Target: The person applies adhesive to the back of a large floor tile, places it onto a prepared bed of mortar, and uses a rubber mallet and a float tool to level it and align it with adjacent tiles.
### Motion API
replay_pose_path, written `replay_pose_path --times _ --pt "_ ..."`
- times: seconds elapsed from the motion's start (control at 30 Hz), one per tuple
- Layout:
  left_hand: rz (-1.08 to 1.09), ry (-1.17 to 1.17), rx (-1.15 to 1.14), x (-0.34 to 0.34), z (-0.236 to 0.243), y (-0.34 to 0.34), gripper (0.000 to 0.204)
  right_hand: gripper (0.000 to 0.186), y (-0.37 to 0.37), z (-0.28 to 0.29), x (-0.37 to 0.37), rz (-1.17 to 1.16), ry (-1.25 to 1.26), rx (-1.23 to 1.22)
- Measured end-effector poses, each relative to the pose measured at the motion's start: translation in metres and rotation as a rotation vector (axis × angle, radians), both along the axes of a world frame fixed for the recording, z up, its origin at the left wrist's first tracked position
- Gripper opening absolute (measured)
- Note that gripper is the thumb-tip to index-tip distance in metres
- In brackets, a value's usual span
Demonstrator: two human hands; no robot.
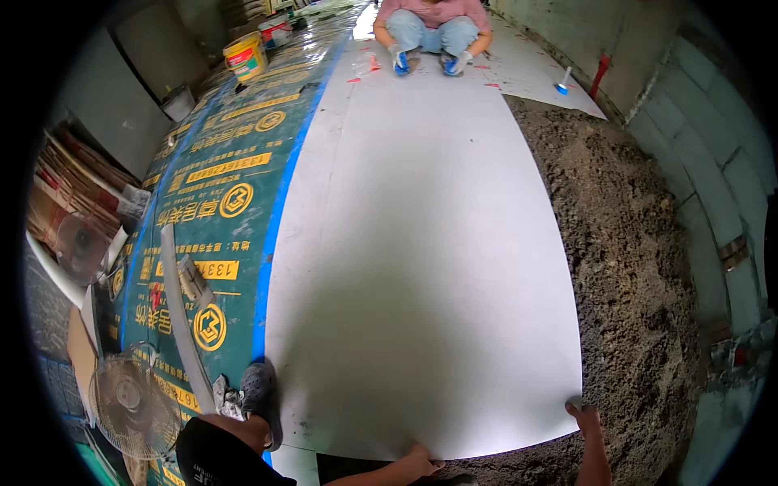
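Two bare hands work the near end of one large pale slab [429, 243], lying lengthwise ahead of the person, between the blue tape [279, 206] on the left and the rough mortar bed [636, 267] on the right. Right hand [589, 423] clamps the near right corner, thumb on top, other fingers hidden, probably curled underneath. Left hand [420, 463] is at the near edge, around its middle; fingers partly hidden, can't tell how open or whether they grip. Mortar shows just past the near edge; can't tell if the slab is raised there. Co-worker [429, 36] squats at the far end, gloved. To handle this well, I'd keep both hands level so the slab doesn't twist, since something this broad and thin-looking could crack. Load looks uneven: the left corner has no hand on it, so a wider left grip should help. Move slowly, matched with the co-worker, fingertips clear of the underside before any lowering. Watch the clog [261, 397] right by the left edge.
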State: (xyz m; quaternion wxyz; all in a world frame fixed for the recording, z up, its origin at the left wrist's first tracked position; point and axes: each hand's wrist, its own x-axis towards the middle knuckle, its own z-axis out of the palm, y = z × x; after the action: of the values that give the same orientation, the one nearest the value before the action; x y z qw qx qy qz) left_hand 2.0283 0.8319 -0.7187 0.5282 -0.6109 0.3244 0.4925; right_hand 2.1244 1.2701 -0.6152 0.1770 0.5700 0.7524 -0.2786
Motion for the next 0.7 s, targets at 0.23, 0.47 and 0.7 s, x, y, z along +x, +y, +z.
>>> replay_pose_path --times 0.23,0.47,0.7 --pt "0.036 0.108 0.002 0.010 -0.027 0.000 0.033 0.073 -0.008 0.008 -0.009 -0.101 -0.049 -0.017" --pt "0.045 -0.012 -0.004 0.018 -0.056 -0.010 0.028 0.075 -0.009 0.004 -0.010 -0.008 -0.099 0.041" --pt "0.017 -0.014 -0.074 -0.022 0.012 0.006 0.025 0.083 -0.010 -0.006 -0.013 -0.055 -0.117 -0.009"
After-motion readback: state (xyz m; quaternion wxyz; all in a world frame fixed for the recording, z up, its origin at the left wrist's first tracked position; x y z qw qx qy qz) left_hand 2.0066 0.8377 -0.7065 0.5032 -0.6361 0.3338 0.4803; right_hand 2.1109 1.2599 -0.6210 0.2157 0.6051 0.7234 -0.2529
